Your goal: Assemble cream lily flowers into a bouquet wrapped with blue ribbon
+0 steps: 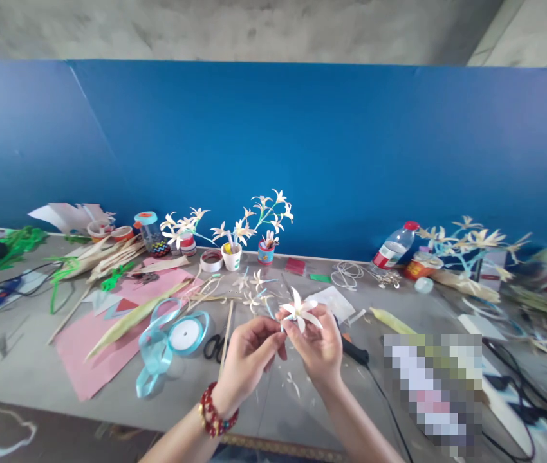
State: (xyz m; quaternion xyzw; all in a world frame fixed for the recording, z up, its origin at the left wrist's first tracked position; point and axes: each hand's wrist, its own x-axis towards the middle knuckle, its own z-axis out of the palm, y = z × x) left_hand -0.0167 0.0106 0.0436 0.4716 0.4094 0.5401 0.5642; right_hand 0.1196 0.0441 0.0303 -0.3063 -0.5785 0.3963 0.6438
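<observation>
A white star-shaped flower (301,310) with long pointed petals is held up over the middle of the grey table. My right hand (320,344) closes its fingers around the flower's base from the right. Close beside it, my left hand (254,347) is pinched at the flower's short pale blue stem; a beaded bracelet is on that wrist. Just behind my hands, several similar small flowers (254,299) with blue stems lie on the table. To the left rests a roll of light blue ribbon (186,334), its loose end looped beside it.
Black scissors (213,348) lie left of my left hand. A black-handled tool (354,352) with a cord is right of my right hand. Pink paper (94,347) and husks are at left. Flower cups (231,258) and a bottle (393,247) stand at the back.
</observation>
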